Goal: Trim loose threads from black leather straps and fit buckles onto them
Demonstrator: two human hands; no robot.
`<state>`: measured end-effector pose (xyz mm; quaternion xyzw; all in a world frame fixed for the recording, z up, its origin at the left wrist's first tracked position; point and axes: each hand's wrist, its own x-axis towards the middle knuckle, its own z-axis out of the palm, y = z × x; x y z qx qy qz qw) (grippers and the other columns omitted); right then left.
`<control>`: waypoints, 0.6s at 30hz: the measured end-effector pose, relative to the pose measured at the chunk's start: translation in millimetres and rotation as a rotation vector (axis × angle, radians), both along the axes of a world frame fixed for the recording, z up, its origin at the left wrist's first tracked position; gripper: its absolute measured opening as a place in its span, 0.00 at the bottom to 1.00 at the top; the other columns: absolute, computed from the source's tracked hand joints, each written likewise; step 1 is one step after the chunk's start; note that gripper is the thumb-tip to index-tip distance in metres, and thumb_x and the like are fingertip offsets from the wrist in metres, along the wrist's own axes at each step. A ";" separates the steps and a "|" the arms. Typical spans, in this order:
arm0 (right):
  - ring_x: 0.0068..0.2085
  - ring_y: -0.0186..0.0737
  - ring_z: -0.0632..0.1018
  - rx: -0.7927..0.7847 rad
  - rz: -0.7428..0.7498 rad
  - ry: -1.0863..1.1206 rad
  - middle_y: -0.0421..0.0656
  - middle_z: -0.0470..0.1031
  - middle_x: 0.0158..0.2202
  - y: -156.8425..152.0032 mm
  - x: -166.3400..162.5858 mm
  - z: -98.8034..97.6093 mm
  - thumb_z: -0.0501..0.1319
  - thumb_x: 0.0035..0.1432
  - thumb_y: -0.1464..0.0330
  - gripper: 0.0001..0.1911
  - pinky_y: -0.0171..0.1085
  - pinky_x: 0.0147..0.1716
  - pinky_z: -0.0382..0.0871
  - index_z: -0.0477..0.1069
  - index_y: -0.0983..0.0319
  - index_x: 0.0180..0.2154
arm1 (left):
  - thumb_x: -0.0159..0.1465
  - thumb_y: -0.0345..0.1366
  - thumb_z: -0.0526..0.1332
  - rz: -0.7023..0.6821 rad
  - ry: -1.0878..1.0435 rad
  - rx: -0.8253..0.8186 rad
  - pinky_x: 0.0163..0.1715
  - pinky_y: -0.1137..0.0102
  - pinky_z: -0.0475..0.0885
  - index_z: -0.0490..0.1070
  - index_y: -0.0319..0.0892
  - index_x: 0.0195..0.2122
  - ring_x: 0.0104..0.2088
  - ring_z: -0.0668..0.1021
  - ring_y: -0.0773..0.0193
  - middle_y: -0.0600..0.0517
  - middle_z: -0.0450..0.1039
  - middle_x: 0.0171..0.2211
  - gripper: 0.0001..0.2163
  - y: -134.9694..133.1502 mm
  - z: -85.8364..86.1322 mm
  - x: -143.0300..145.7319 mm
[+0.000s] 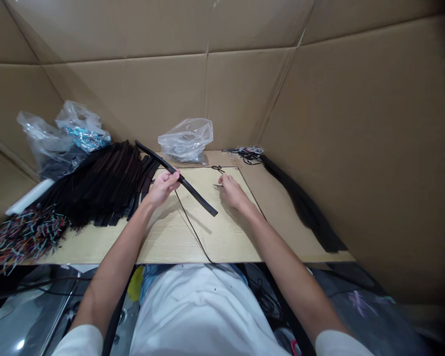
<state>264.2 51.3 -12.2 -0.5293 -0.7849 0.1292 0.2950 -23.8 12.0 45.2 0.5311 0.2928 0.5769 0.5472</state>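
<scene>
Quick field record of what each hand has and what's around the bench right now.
left hand: grips long flat black strip, raised and tilted over the table
right hand: pinches small thin pale item, too small to identify
left side: pile of black strips; multicoloured wire bundle
back: clear plastic bag
surface: pale wooden table

The person wears a plain white short-sleeved shirt. Its sleeves end above the elbows, leaving both forearms bare down to the left hand [162,187] and right hand [233,193]. No watch, ring, band or glove shows on either wrist or hand. The shirt front is smooth, with a few tiny dark specks near its middle.
</scene>
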 end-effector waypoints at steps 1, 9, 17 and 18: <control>0.46 0.50 0.74 -0.006 0.047 0.098 0.52 0.76 0.48 -1.1 -4.4 4.2 0.55 0.65 0.72 0.14 0.47 0.51 0.70 0.72 0.59 0.49 | 0.53 0.56 0.81 -0.019 -0.029 -0.018 0.24 0.71 0.48 0.74 0.42 0.37 0.19 0.54 0.76 0.64 0.52 0.19 0.27 -0.7 0.6 0.9; 0.46 0.43 0.78 -0.197 0.501 0.716 0.44 0.80 0.45 -38.1 -67.4 29.2 0.59 0.75 0.55 0.16 0.43 0.51 0.72 0.73 0.58 0.54 | 0.60 0.50 0.78 -0.133 -0.267 -0.142 0.23 0.74 0.59 0.74 0.42 0.34 0.19 0.53 0.73 0.63 0.44 0.19 0.19 -5.5 -1.8 7.1; 0.24 0.35 0.63 -0.356 0.514 0.892 0.33 0.60 0.25 -54.7 -72.9 40.1 0.66 0.68 0.42 0.27 0.35 0.25 0.57 0.74 0.57 0.51 | 0.55 0.47 0.82 -0.189 -0.124 -0.065 0.29 0.74 0.65 0.75 0.42 0.37 0.24 0.63 0.73 0.58 0.65 0.28 0.21 -8.2 2.2 -8.6; 0.23 0.35 0.60 -0.392 0.522 0.914 0.32 0.57 0.24 -54.6 -71.9 41.3 0.66 0.67 0.41 0.28 0.35 0.24 0.54 0.73 0.57 0.51 | 0.55 0.46 0.82 -0.190 -0.089 -0.061 0.31 0.74 0.66 0.75 0.41 0.37 0.26 0.66 0.72 0.57 0.67 0.29 0.21 -8.4 2.3 -9.6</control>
